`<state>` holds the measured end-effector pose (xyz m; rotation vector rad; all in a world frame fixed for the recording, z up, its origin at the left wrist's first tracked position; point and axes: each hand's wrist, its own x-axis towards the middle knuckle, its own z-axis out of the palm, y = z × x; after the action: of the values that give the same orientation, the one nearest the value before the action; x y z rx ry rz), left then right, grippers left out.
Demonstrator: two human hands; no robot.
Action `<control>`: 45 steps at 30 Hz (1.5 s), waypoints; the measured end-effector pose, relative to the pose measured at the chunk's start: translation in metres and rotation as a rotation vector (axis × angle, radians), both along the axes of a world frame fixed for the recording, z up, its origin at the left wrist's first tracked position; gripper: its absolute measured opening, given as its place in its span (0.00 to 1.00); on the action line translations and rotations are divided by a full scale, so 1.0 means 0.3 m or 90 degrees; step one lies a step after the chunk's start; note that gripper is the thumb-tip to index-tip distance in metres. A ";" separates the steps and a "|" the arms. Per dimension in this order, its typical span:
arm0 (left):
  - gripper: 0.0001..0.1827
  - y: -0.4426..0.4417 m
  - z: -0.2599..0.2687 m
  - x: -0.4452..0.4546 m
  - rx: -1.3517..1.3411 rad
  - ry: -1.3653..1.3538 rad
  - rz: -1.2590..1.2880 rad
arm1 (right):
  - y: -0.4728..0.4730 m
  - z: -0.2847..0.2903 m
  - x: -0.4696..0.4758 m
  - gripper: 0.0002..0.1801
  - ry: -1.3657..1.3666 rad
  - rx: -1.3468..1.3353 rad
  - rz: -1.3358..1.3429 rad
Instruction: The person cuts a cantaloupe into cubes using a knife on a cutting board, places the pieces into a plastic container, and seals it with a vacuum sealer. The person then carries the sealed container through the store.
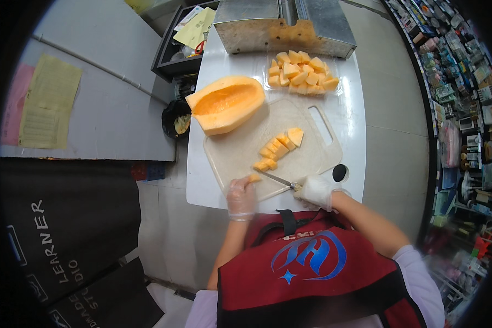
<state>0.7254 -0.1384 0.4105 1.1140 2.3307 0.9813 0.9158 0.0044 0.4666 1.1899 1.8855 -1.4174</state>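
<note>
Gloved in clear plastic, my left hand pinches a small orange melon piece at the near left edge of the cutting board. My right hand, also gloved, grips a knife by its handle, the blade pointing left towards that piece. A row of cut melon chunks lies diagonally on the board, just beyond the blade. Peeled and hollowed, a large melon half rests at the board's far left corner, cavity up. Behind the board, a clear plastic tray holds many melon chunks.
A metal box-like appliance stands at the white table's far end. Left of the table are a black drawer and a black-lined bin with peelings. Beside the board's near right corner is a black oval. Stocked shelves run along the right.
</note>
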 end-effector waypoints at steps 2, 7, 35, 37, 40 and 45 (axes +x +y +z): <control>0.17 0.007 0.003 -0.003 0.001 0.004 0.010 | 0.026 0.020 0.034 0.16 0.044 -0.104 -0.071; 0.36 0.075 0.017 0.058 0.028 0.174 -0.023 | 0.021 0.073 0.100 0.13 0.107 0.085 -0.105; 0.23 0.781 0.221 -0.083 0.199 -0.108 -0.080 | 0.026 0.018 0.338 0.15 0.093 0.140 -0.348; 0.25 0.980 0.240 -0.106 0.141 -0.023 -0.099 | 0.031 0.029 0.338 0.14 0.093 0.163 -0.339; 0.31 1.123 0.219 -0.095 0.048 0.062 -0.155 | 0.030 0.043 0.351 0.14 0.100 0.144 -0.367; 0.36 1.088 0.218 -0.071 -0.026 0.169 -0.267 | 0.009 0.027 0.387 0.13 0.165 0.162 -0.432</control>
<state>0.7041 0.1881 0.4759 1.7130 2.1568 0.6606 1.0319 0.0072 0.4748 1.9871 1.9678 -1.7712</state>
